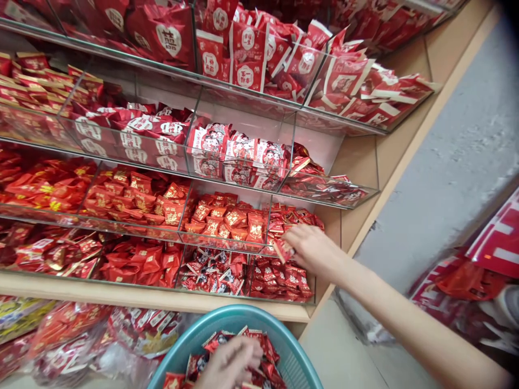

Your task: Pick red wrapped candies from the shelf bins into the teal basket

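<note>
My right hand [310, 248] is at the front of a lower compartment at the right end of the shelf. Pinched in its fingers is a small red wrapped candy [283, 251]. Below, a teal plastic basket [298, 346] holds many red candy packets [270, 348], some with dark and white print. My left hand [231, 362] is over these packets, blurred, its fingers loosely curved and apart, with nothing plainly held. Just under my right hand lies a bottom compartment of dark red candies [279, 278].
Clear-fronted shelf tiers [239, 181] hold red and white packets. A wooden side panel [389, 178] edges the shelf at right, beside a grey wall [441, 178]. Plastic bags of packets [68, 335] lie under the shelf. More red bags [466, 281] are at far right.
</note>
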Demonstrator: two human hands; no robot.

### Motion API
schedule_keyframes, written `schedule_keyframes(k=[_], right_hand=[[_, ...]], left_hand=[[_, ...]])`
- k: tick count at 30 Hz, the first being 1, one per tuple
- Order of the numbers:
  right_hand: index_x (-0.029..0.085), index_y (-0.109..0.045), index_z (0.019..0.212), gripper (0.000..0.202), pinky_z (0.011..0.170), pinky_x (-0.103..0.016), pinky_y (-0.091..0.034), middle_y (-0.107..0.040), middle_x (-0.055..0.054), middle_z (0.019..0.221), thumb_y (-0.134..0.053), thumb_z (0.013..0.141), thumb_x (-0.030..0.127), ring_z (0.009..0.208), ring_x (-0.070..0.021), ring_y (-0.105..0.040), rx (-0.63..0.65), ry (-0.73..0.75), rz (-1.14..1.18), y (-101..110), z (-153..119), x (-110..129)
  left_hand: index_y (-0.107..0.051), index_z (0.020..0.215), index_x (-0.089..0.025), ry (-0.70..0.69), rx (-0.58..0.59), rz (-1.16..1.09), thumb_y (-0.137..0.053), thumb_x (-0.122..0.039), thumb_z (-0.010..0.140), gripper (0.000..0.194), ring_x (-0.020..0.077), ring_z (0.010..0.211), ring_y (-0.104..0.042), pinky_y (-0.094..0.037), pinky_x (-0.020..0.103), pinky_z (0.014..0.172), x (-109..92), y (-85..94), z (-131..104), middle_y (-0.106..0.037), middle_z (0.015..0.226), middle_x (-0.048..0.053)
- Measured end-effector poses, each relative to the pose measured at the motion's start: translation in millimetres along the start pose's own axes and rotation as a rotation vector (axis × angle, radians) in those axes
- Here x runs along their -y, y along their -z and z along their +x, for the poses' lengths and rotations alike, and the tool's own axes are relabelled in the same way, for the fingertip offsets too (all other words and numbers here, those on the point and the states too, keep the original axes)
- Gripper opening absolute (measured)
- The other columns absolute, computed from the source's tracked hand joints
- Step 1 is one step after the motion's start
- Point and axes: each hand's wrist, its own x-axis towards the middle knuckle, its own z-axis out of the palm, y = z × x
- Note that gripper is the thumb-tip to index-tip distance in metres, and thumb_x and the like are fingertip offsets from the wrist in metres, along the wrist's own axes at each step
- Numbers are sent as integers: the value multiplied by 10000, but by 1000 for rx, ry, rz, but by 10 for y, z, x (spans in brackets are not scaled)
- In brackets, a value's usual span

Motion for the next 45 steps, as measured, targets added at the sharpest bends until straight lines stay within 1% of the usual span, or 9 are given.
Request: schedule_keyframes(k=[5,12,16,19,23,26,29,37,45], right_hand=[[168,-561,932,92,842,-351,-358,-588,-47,934,-502,870,203,923,-209,-499,-72,312,112,73,-176,765],[152,-578,936,118,955,-358,-345,-591,-48,950,-495,875,210,992,-204,-493,-27,435,240,-121,-365,1199],[171,-590,979,166,870,-347,-411,-600,-55,989,-563,835,249,980,-205,-509,100,404,392,-88,-264,1005],[190,-586,1056,242,863,-332,-421,-598,-61,1064,-562,817,215,1000,-194,-513,50,300,570,-70,-110,650],[176,-599,1026,222,907,-352,-406,-618,-79,1043,-499,828,186,1002,-196,-535,-165,-121,631,-300,85,68],[171,-617,978,207,884,-311,-422,-655,-72,1010,-533,788,179,957,-185,-586,-158,-531,661,-612,179,-293],[138,-627,964,221,779,-271,-465,-687,-95,943,-557,760,188,859,-180,-639,-106,-777,692,-871,243,-510],[73,-636,1004,379,712,-297,-459,-692,-156,936,-593,741,343,860,-239,-645,-62,-944,731,-1065,443,-559],[71,-597,1086,458,643,-272,-446,-694,-110,819,-642,694,303,754,-212,-641,-118,-972,774,-1106,488,-470]], left_hand=[[-528,1140,-141,20,59,-657,-365,-579,866,542,259,1021,-598,-429,373,877,-275,34,98,-602,1175,159],[-419,1200,-191,67,153,-836,-349,-548,887,479,259,825,-657,-480,471,795,-323,-32,-27,-664,958,115],[-416,1179,-182,83,109,-839,-315,-544,897,470,252,813,-661,-522,395,683,-341,-77,-39,-656,989,132],[-452,1132,-160,108,62,-858,-329,-539,897,463,260,866,-655,-533,381,656,-365,-89,-46,-638,1065,150],[-484,1112,-133,118,56,-867,-340,-520,903,463,249,871,-651,-533,378,668,-366,-82,-75,-633,1089,160],[-492,1105,-133,105,50,-859,-359,-507,902,446,248,882,-648,-534,381,672,-337,-48,-89,-637,1086,158],[-484,1115,-134,80,51,-828,-389,-499,896,436,254,904,-649,-535,381,685,-318,17,-87,-635,1099,164],[-476,1134,-148,67,11,-802,-439,-421,895,364,262,925,-655,-542,390,699,-378,119,-97,-632,1134,156],[-463,1154,-144,34,-137,-763,-483,-411,881,383,245,880,-660,-540,380,694,-406,144,-161,-620,1154,155]])
